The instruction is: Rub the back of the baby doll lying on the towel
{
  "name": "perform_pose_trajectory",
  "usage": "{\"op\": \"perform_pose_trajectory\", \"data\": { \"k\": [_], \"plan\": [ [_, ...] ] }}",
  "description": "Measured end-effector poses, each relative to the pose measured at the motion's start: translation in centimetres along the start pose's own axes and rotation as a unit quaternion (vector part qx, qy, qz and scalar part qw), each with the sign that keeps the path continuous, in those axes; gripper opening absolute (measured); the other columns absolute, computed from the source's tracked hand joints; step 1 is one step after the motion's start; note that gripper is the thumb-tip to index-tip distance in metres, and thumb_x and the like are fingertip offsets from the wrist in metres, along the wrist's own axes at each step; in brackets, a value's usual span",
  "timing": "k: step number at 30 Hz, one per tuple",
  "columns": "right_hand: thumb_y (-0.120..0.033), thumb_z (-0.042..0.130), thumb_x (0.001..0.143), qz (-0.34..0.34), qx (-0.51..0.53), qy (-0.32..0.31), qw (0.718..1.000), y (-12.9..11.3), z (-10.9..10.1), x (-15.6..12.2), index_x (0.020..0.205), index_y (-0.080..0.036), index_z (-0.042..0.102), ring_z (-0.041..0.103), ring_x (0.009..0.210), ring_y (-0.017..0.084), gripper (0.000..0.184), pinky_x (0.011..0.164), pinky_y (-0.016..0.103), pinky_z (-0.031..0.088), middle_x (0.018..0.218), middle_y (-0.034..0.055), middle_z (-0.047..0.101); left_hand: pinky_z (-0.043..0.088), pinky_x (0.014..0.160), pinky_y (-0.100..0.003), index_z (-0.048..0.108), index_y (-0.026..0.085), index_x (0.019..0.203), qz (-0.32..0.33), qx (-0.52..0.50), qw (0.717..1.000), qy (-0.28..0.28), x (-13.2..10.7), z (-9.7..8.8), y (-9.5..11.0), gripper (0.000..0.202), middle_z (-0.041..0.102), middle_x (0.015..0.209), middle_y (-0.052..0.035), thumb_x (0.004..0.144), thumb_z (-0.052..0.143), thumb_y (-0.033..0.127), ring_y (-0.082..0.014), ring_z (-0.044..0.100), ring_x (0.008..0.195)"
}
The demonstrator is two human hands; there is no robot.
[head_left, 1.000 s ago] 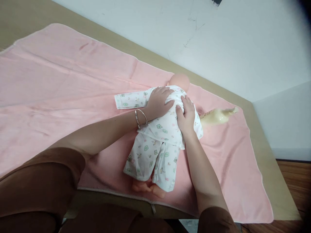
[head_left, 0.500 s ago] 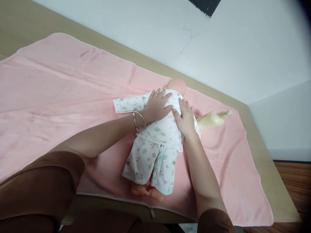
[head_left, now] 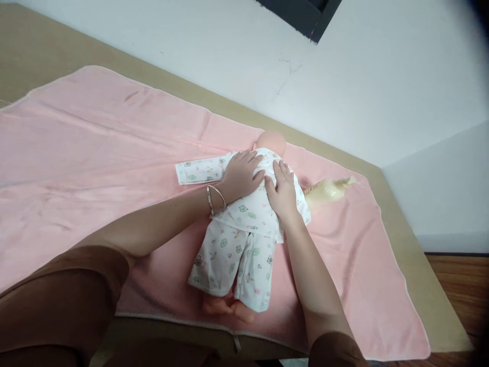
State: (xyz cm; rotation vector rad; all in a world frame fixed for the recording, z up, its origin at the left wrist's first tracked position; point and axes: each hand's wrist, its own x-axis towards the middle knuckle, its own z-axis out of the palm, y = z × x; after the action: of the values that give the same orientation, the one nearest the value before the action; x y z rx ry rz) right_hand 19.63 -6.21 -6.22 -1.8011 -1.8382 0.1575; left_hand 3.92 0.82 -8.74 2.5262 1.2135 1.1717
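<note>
Resting the left hand and the right hand near each other, palms down, on the upper body of a doll; holding both unclenched, with fingers stretched out, touching the printed shirt without gripping it. Reaching in over the near edge of the worktop in brown sleeves, wearing a silvery bangle on the left wrist. Lying, as for the doll, on a pink blanket; pointing bare feet at the near edge and wearing matching trousers above them. Stretching one long sleeve leftward. Showing, just beside the doll towards the worktop's right edge, a glossy yellowish object, too unclear to name. Pointing the round head at the far edge. Meeting, along that edge, a white wall bearing a dark panel.
</note>
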Motion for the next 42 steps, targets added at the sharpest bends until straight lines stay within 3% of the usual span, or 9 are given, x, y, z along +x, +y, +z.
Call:
{"op": "perform_pose_trajectory", "data": {
  "k": [3,5,11,15,21,25,29,34,42],
  "plan": [
    [-0.052,0.049,0.098,-0.009,-0.01,-0.039,0.999,0.8,-0.2,0.4,0.158,-0.023,0.035,0.014,0.161,0.037,0.068,0.124,0.073,0.013,0.171,0.0142,0.024,0.033,0.121,-0.054,0.055,0.014,0.145,0.013,0.004,0.999,-0.052,0.6,0.0,-0.6,0.053,0.055,0.15,-0.0163,0.096,0.055,0.033,-0.0338,0.048,0.141],
    [-0.053,0.05,0.097,-0.017,-0.017,-0.048,0.999,1.0,-0.4,0.6,0.159,-0.023,0.034,0.013,0.161,0.039,0.071,0.123,0.076,0.012,0.171,0.0149,0.023,0.033,0.121,-0.055,0.057,0.016,0.144,0.033,0.006,0.997,-0.064,0.8,-0.2,-0.8,0.049,0.057,0.147,-0.0162,0.097,0.052,0.032,-0.0326,0.051,0.139],
    [-0.04,0.046,0.101,-0.062,-0.048,-0.011,0.997,-0.2,-0.9,0.0,0.147,-0.021,0.054,0.038,0.153,0.034,0.05,0.125,0.063,0.029,0.161,0.0144,0.046,0.047,0.109,-0.052,0.065,0.011,0.133,0.094,0.047,0.994,-0.035,0.4,-1.6,1.0,0.039,0.067,0.131,-0.0189,0.103,0.043,0.022,-0.0342,0.061,0.126],
    [-0.034,0.051,0.099,-0.055,-0.052,0.031,0.997,-0.8,-0.7,-0.3,0.14,-0.018,0.062,0.048,0.148,0.03,0.046,0.125,0.051,0.036,0.154,0.0141,0.055,0.048,0.109,-0.048,0.067,0.01,0.128,0.075,0.064,0.995,-0.028,0.1,-1.7,1.4,0.037,0.068,0.13,-0.0182,0.102,0.042,0.021,-0.0332,0.062,0.126],
    [-0.04,0.047,0.101,-0.04,-0.04,-0.015,0.998,0.0,-0.3,0.2,0.156,-0.014,0.042,0.027,0.158,0.036,0.061,0.127,0.062,0.025,0.167,0.0191,0.033,0.038,0.117,-0.058,0.057,0.01,0.141,0.026,0.041,0.997,-0.06,0.6,-1.3,0.4,0.048,0.055,0.149,-0.0195,0.097,0.048,0.026,-0.0368,0.05,0.14],
    [-0.036,0.045,0.102,-0.043,-0.067,0.0,0.997,-0.8,-0.3,-0.2,0.151,-0.014,0.05,0.037,0.154,0.036,0.055,0.127,0.058,0.029,0.162,0.0177,0.043,0.044,0.112,-0.052,0.063,0.01,0.132,0.061,0.044,0.997,-0.036,0.4,-1.5,0.7,0.04,0.063,0.139,-0.0191,0.1,0.044,0.025,-0.0338,0.059,0.13],
    [-0.034,0.044,0.101,-0.025,-0.069,0.041,0.996,-1.6,-0.1,-0.6,0.144,-0.015,0.059,0.044,0.15,0.035,0.049,0.124,0.055,0.037,0.155,0.0149,0.054,0.046,0.111,-0.049,0.062,0.006,0.133,0.054,0.059,0.997,-0.016,0.1,-1.4,0.9,0.042,0.065,0.135,-0.0204,0.1,0.043,0.025,-0.0342,0.061,0.127],
    [-0.039,0.042,0.101,-0.027,-0.019,0.028,0.999,-0.8,0.3,-0.4,0.149,-0.017,0.052,0.035,0.155,0.031,0.053,0.126,0.06,0.03,0.162,0.0147,0.044,0.039,0.116,-0.055,0.057,0.011,0.139,0.005,0.025,0.999,-0.045,0.4,-0.9,0.3,0.047,0.058,0.145,-0.0177,0.097,0.049,0.031,-0.0351,0.051,0.138],
    [-0.041,0.042,0.103,-0.031,-0.012,0.027,0.999,-0.3,0.5,-0.2,0.149,-0.017,0.051,0.034,0.156,0.029,0.053,0.127,0.057,0.027,0.163,0.0155,0.043,0.037,0.118,-0.052,0.06,0.014,0.135,-0.007,-0.009,0.999,-0.04,0.6,-0.4,-0.2,0.046,0.06,0.142,-0.0166,0.092,0.053,0.032,-0.0321,0.053,0.134]
  ]
}}
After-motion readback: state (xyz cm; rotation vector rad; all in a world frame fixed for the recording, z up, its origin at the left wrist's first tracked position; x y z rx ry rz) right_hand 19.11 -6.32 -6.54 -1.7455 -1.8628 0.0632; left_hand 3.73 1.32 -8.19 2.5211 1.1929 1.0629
